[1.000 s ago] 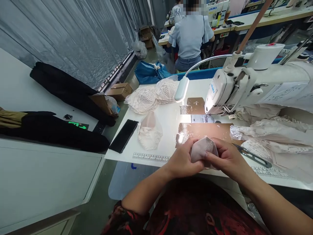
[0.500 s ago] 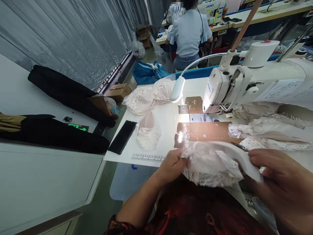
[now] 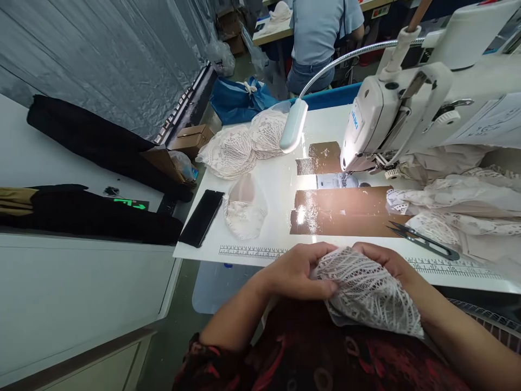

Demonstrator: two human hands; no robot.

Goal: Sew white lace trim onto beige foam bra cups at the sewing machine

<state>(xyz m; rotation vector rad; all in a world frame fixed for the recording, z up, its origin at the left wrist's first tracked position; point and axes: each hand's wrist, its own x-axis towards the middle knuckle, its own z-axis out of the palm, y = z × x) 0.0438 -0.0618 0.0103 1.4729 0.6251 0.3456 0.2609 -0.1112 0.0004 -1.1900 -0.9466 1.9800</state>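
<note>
A white lace bra cup (image 3: 368,293) is held close to my body at the table's front edge, its openwork lace side facing up. My left hand (image 3: 305,271) grips its left edge, with the thumb on top of the lace. On the upper right edge, my right hand (image 3: 385,260) is closed, its fingertips partly hidden behind the lace. Dark thread snips (image 3: 425,240) lie on the table right of my hands. Farther left rests a small sheer and lace cup piece (image 3: 245,209).
A white sewing machine (image 3: 378,119) stands at the right, brown tape (image 3: 337,209) before its needle. A lamp (image 3: 294,126) arches over the table. Lace cups (image 3: 232,152) and a black phone (image 3: 202,218) lie left, pale fabric (image 3: 480,201) right. A person (image 3: 319,43) sits beyond.
My right hand has come in leftward, closer to my left hand. The cup has turned from its smooth pale inside to its lace face. The view has tilted lower.
</note>
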